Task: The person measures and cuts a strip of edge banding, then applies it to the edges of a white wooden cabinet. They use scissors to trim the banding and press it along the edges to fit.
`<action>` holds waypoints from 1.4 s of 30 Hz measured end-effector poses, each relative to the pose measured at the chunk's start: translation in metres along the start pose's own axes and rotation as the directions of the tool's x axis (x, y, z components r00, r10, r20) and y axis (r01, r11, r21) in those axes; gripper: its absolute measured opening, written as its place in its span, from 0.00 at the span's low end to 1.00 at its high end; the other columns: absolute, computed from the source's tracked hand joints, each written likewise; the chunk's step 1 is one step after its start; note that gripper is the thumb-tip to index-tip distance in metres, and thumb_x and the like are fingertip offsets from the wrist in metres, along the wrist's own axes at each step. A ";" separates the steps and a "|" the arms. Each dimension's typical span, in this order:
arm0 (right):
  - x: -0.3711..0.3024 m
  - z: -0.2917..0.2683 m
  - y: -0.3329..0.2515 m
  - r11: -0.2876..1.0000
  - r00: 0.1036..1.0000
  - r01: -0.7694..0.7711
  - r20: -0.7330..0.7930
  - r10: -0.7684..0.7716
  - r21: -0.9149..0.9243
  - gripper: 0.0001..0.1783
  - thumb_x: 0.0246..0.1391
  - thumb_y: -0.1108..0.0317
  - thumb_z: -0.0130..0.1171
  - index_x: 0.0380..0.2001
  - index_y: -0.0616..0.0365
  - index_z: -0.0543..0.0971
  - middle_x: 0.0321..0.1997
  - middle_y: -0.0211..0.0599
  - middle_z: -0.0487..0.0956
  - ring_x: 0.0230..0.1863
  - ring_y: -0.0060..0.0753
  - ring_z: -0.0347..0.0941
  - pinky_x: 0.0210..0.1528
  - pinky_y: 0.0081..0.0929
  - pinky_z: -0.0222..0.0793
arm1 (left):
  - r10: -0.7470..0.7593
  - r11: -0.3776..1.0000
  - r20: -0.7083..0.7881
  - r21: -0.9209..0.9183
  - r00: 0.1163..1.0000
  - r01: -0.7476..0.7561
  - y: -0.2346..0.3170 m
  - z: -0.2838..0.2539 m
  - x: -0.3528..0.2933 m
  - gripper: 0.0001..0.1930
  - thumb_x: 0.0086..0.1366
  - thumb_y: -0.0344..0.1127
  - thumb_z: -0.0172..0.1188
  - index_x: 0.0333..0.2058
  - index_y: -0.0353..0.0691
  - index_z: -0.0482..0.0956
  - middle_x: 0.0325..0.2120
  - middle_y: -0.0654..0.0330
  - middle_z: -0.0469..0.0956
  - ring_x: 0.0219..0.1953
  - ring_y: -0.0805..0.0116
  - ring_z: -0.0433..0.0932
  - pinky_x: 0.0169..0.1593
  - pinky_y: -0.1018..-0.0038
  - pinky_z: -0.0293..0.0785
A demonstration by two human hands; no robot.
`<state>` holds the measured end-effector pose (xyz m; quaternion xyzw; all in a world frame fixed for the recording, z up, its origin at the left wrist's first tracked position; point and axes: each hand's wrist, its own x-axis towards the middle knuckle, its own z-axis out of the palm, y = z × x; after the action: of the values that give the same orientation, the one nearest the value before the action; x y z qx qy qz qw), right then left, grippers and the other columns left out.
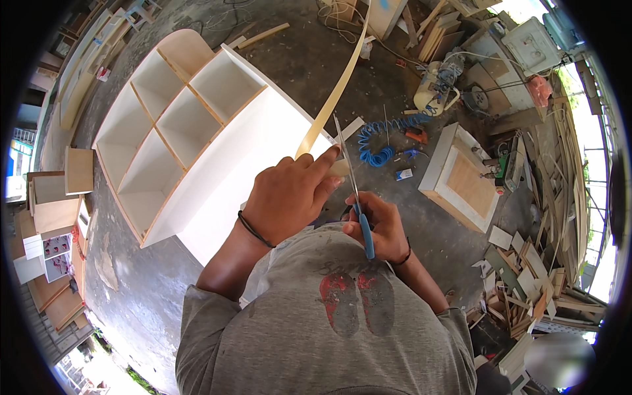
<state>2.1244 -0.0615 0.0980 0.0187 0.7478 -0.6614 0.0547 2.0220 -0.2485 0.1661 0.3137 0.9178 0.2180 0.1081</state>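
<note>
My left hand (286,197) is closed around a long, pale yellow strip, probably edge banding (329,105). The strip runs up and away past the far edge of the view, and a short beige end shows beside the fingertips. In my right hand (385,230) is a pair of scissors (365,230) with blue handles, pointing away from me. Their blades look slightly apart and lie just right of my left fingertips. Part of the grip is hidden by the fingers. Left of my hands stands a white cabinet (263,151) with open compartments and bare wood front edges.
A yellowish air compressor (431,89), a coiled blue hose (376,155) and an orange tool (417,135) are on the floor ahead. A white-framed wooden box (461,174) stands to the right, near piled wood offcuts (526,276). More boards (59,204) are at far left.
</note>
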 end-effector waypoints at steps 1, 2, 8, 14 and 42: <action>-0.001 0.000 0.000 1.000 1.000 0.005 -0.002 -0.005 0.001 0.29 0.44 0.56 0.72 0.41 0.67 0.75 0.19 0.28 0.72 0.22 0.16 0.67 0.26 0.18 0.62 | -0.003 1.000 0.008 -0.001 1.000 0.003 0.001 0.000 0.000 0.20 0.66 0.44 0.54 0.53 0.42 0.72 0.31 0.58 0.77 0.35 0.59 0.76 0.36 0.63 0.73; -0.002 0.001 0.000 1.000 1.000 0.010 -0.004 -0.010 0.003 0.29 0.44 0.56 0.72 0.41 0.67 0.75 0.19 0.28 0.72 0.22 0.16 0.67 0.26 0.18 0.62 | -0.006 1.000 0.016 -0.001 1.000 0.006 0.001 0.000 -0.001 0.20 0.66 0.44 0.54 0.54 0.42 0.72 0.31 0.58 0.77 0.35 0.59 0.76 0.36 0.63 0.73; -0.005 0.000 -0.001 0.999 0.999 0.024 -0.026 -0.025 -0.028 0.29 0.44 0.57 0.73 0.42 0.68 0.75 0.19 0.29 0.72 0.22 0.17 0.68 0.27 0.19 0.64 | 0.020 1.000 0.003 0.018 1.000 -0.020 0.004 0.002 -0.001 0.21 0.66 0.44 0.53 0.55 0.42 0.71 0.31 0.58 0.77 0.35 0.58 0.76 0.36 0.62 0.73; -0.006 -0.001 -0.004 0.999 0.999 0.018 -0.034 -0.020 -0.044 0.29 0.44 0.56 0.73 0.42 0.68 0.75 0.19 0.30 0.73 0.22 0.17 0.68 0.27 0.19 0.64 | 0.010 1.000 0.012 -0.007 1.000 -0.010 0.006 0.001 0.001 0.21 0.67 0.44 0.52 0.55 0.43 0.70 0.31 0.58 0.77 0.36 0.58 0.76 0.37 0.61 0.73; -0.007 0.000 -0.006 0.997 0.999 0.017 -0.050 -0.020 -0.070 0.28 0.44 0.54 0.72 0.40 0.66 0.75 0.17 0.28 0.71 0.21 0.15 0.66 0.25 0.18 0.61 | 0.077 0.995 -0.018 -0.066 0.997 -0.078 0.002 0.002 0.001 0.20 0.67 0.44 0.52 0.52 0.40 0.74 0.29 0.57 0.77 0.34 0.58 0.76 0.35 0.63 0.72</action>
<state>2.1303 -0.0623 0.1044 0.0268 0.7716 -0.6348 0.0301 2.0233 -0.2456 0.1655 0.3434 0.8981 0.2550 0.1027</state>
